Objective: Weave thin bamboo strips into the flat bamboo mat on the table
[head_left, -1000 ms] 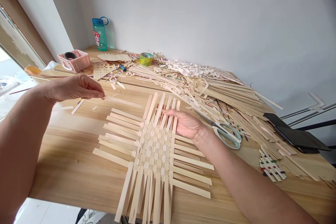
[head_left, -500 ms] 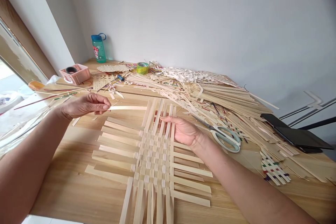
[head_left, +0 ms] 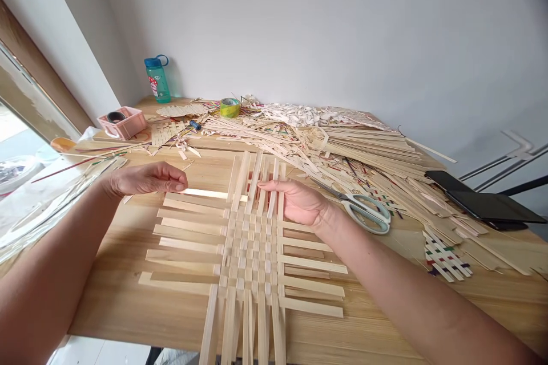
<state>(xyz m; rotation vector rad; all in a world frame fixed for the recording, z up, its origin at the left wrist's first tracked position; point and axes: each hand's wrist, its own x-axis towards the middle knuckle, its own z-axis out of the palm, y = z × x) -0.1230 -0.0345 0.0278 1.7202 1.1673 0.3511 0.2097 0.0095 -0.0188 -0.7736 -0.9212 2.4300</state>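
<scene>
Left hand (head_left: 148, 180) pinching bamboo strip (head_left: 214, 193) near end, tip at upright strips. Right hand (head_left: 299, 203) resting on bamboo weave (head_left: 250, 251), fingers (head_left: 274, 186) flat, together. Weave lying on wooden table (head_left: 107, 285).

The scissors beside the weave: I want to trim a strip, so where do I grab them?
Grip the pale looped handles of the scissors from above with the right hand: the loops lie flat and exposed, and the blades point off toward the loose strips.
</scene>
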